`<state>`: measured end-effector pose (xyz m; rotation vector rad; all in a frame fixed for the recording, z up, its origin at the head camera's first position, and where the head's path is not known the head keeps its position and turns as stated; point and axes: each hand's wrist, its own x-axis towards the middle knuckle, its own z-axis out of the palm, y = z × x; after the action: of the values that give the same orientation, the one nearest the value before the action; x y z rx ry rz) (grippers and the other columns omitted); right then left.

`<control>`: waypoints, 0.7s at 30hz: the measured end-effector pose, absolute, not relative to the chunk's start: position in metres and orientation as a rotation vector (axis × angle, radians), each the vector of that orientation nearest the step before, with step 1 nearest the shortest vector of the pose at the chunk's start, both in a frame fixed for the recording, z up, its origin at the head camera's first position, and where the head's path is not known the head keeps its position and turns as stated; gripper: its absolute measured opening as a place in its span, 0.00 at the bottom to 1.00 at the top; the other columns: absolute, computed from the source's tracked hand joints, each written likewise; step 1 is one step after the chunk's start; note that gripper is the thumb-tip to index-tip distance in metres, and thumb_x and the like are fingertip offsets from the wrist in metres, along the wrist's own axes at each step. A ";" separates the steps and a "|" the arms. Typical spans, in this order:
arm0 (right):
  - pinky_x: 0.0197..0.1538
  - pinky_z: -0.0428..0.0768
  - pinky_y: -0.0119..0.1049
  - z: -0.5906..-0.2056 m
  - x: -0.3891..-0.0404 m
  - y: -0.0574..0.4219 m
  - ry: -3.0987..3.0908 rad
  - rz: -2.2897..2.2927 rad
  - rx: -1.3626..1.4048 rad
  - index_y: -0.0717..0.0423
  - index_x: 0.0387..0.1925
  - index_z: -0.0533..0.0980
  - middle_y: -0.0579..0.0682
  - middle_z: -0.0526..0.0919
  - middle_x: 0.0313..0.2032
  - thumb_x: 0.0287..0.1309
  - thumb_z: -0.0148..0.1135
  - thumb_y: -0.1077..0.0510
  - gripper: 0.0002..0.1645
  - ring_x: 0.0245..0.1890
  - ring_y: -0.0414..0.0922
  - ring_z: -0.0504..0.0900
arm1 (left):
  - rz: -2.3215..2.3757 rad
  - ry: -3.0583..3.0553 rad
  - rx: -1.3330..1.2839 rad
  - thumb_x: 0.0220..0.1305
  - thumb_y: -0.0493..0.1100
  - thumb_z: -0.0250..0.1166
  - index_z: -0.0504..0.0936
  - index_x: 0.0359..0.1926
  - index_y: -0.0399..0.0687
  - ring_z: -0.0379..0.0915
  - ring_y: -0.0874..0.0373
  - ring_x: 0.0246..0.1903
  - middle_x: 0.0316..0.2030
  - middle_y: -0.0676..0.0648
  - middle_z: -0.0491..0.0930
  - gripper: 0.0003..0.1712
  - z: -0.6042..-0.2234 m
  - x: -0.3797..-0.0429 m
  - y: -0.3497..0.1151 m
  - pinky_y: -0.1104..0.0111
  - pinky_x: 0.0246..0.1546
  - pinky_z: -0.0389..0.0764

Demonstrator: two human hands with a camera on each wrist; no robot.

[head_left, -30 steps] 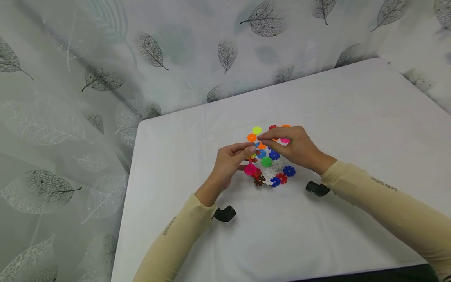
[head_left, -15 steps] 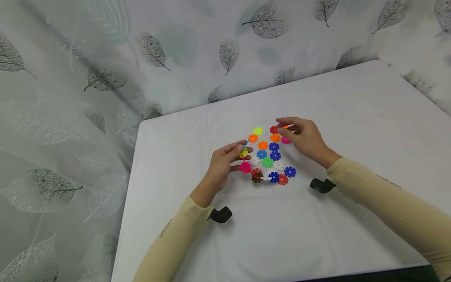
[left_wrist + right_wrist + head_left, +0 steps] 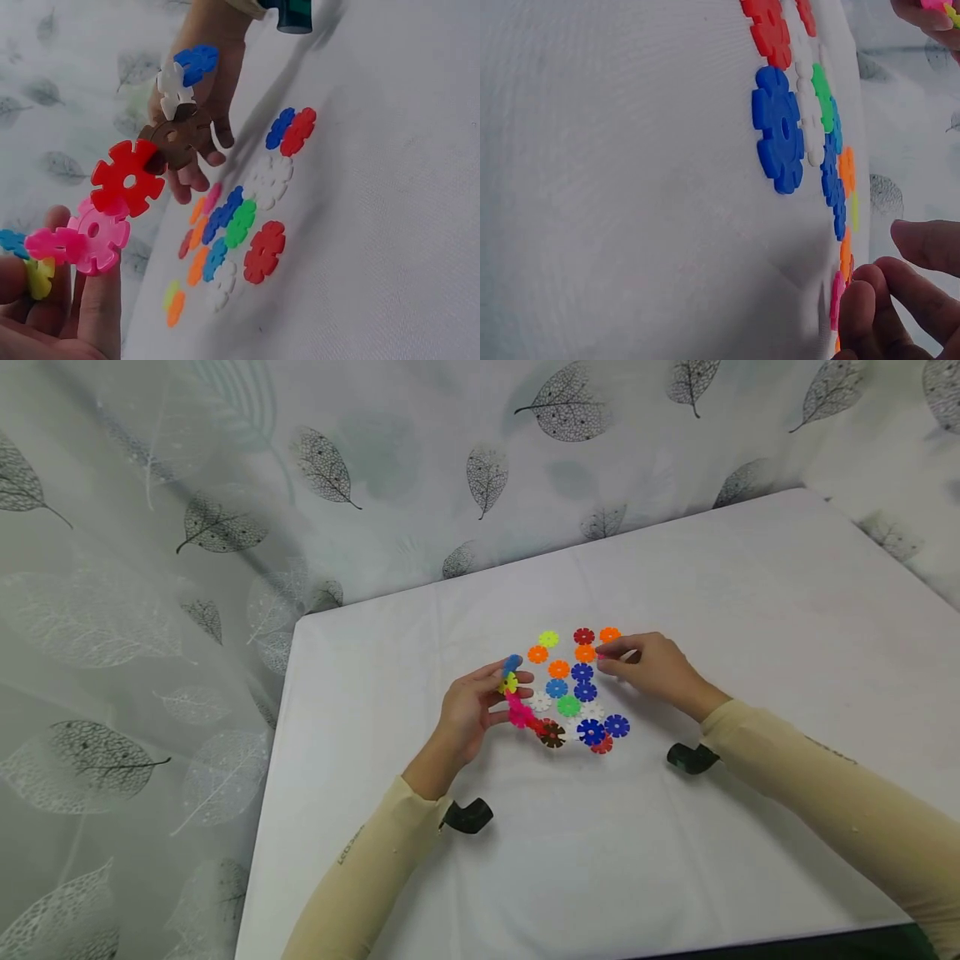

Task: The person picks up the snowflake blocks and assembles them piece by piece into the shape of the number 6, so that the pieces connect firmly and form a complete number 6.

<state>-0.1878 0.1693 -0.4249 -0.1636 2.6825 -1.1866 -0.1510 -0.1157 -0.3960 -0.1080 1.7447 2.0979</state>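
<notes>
A chain of interlocking plastic flower discs [image 3: 519, 713] hangs from my left hand [image 3: 462, 718], which pinches its upper end near the yellow disc [image 3: 509, 682]. In the left wrist view it runs through pink, a red disc [image 3: 112, 185], a brown disc [image 3: 171, 150] and a white disc [image 3: 171, 91] to a blue disc [image 3: 198, 66] at the far end. My right hand [image 3: 654, 667] is over the right side of the loose discs, thumb apart from bent fingers with nothing between. Its fingertips are beside an orange disc [image 3: 585, 653] and a pink disc [image 3: 836, 301], partly hidden.
Several loose discs lie flat on the white tablecloth [image 3: 585, 852], among them a green disc [image 3: 568, 706], a red disc [image 3: 583, 636] and a blue disc [image 3: 617, 726]. Black curved pieces [image 3: 468, 817] show at both wrists. A leaf-patterned curtain [image 3: 405, 468] hangs behind the table.
My right hand has moved right, from beside the left hand to the right-hand discs. My left hand has shifted slightly left with the chain, which has turned and swung.
</notes>
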 end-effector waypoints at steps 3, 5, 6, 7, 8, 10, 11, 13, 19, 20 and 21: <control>0.44 0.80 0.42 -0.427 -0.187 0.168 2.676 -1.107 -0.178 0.57 0.55 0.82 0.57 0.85 0.48 0.66 0.67 0.48 0.23 0.47 0.55 0.79 | 2.123 1.731 -0.103 0.79 0.45 0.48 0.79 0.64 0.46 0.83 0.49 0.49 0.53 0.42 0.84 0.21 -0.395 -0.151 -0.116 0.62 0.43 0.84; 0.44 0.80 0.42 -0.429 -0.187 0.166 2.673 -1.065 -0.181 0.56 0.53 0.84 0.55 0.85 0.46 0.64 0.69 0.48 0.21 0.46 0.54 0.79 | 2.131 1.724 -0.101 0.79 0.45 0.48 0.79 0.64 0.45 0.83 0.49 0.49 0.53 0.42 0.84 0.22 -0.395 -0.152 -0.117 0.62 0.43 0.84; 0.44 0.80 0.42 -0.429 -0.186 0.165 2.672 -1.051 -0.186 0.56 0.52 0.84 0.54 0.86 0.45 0.63 0.70 0.48 0.21 0.45 0.53 0.79 | 2.133 1.719 -0.097 0.79 0.45 0.48 0.79 0.65 0.45 0.83 0.49 0.49 0.53 0.42 0.84 0.22 -0.395 -0.152 -0.117 0.61 0.43 0.84; 0.43 0.80 0.42 -0.429 -0.186 0.164 2.675 -1.036 -0.191 0.56 0.50 0.85 0.53 0.86 0.44 0.62 0.71 0.48 0.21 0.44 0.52 0.79 | 2.133 1.715 -0.093 0.79 0.45 0.48 0.78 0.65 0.44 0.83 0.49 0.49 0.53 0.42 0.84 0.22 -0.395 -0.152 -0.117 0.61 0.44 0.84; 0.42 0.80 0.42 -0.430 -0.185 0.163 2.675 -1.025 -0.199 0.56 0.49 0.85 0.52 0.86 0.43 0.61 0.72 0.47 0.21 0.44 0.52 0.79 | 2.131 1.713 -0.090 0.79 0.45 0.48 0.78 0.65 0.43 0.83 0.49 0.49 0.53 0.42 0.84 0.23 -0.396 -0.152 -0.116 0.61 0.44 0.84; 0.42 0.80 0.42 -0.431 -0.185 0.160 2.681 -0.996 -0.211 0.55 0.48 0.85 0.51 0.86 0.41 0.58 0.74 0.46 0.22 0.43 0.51 0.79 | 2.127 1.707 -0.088 0.78 0.45 0.48 0.77 0.66 0.43 0.83 0.49 0.50 0.53 0.42 0.84 0.23 -0.397 -0.152 -0.116 0.60 0.45 0.84; 0.42 0.80 0.43 -0.431 -0.185 0.159 2.685 -0.986 -0.213 0.55 0.48 0.85 0.51 0.86 0.41 0.57 0.75 0.46 0.22 0.42 0.51 0.79 | 2.124 1.705 -0.086 0.78 0.45 0.48 0.77 0.66 0.43 0.83 0.49 0.50 0.53 0.42 0.84 0.23 -0.397 -0.151 -0.116 0.60 0.45 0.84; 0.43 0.80 0.44 -0.431 -0.184 0.157 2.690 -0.968 -0.221 0.56 0.48 0.85 0.51 0.85 0.40 0.54 0.76 0.45 0.24 0.42 0.51 0.79 | 2.118 1.704 -0.088 0.78 0.45 0.48 0.77 0.66 0.43 0.83 0.49 0.50 0.54 0.43 0.84 0.23 -0.397 -0.151 -0.115 0.60 0.45 0.84; 0.46 0.79 0.47 -0.431 -0.182 0.153 2.708 -0.950 -0.234 0.58 0.47 0.84 0.52 0.85 0.39 0.52 0.78 0.47 0.25 0.42 0.52 0.79 | 2.111 1.710 -0.114 0.77 0.47 0.52 0.77 0.65 0.44 0.82 0.49 0.51 0.53 0.43 0.84 0.23 -0.398 -0.151 -0.114 0.62 0.45 0.84; 0.46 0.79 0.47 -0.431 -0.182 0.153 2.710 -0.948 -0.239 0.58 0.47 0.85 0.52 0.85 0.39 0.53 0.78 0.48 0.24 0.42 0.52 0.79 | 2.108 1.713 -0.115 0.77 0.47 0.52 0.77 0.65 0.45 0.82 0.49 0.51 0.53 0.44 0.84 0.23 -0.398 -0.151 -0.114 0.62 0.45 0.84; 0.46 0.79 0.47 -0.430 -0.182 0.152 2.711 -0.948 -0.241 0.58 0.47 0.85 0.52 0.85 0.39 0.53 0.78 0.48 0.24 0.42 0.52 0.79 | 2.103 1.716 -0.112 0.77 0.47 0.52 0.77 0.65 0.45 0.82 0.49 0.51 0.53 0.44 0.84 0.22 -0.398 -0.151 -0.113 0.62 0.45 0.84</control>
<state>-0.1815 0.1524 -0.4304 -0.2414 2.7105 -0.9482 -0.1507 -0.1135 -0.3977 -0.1124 1.7156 2.1034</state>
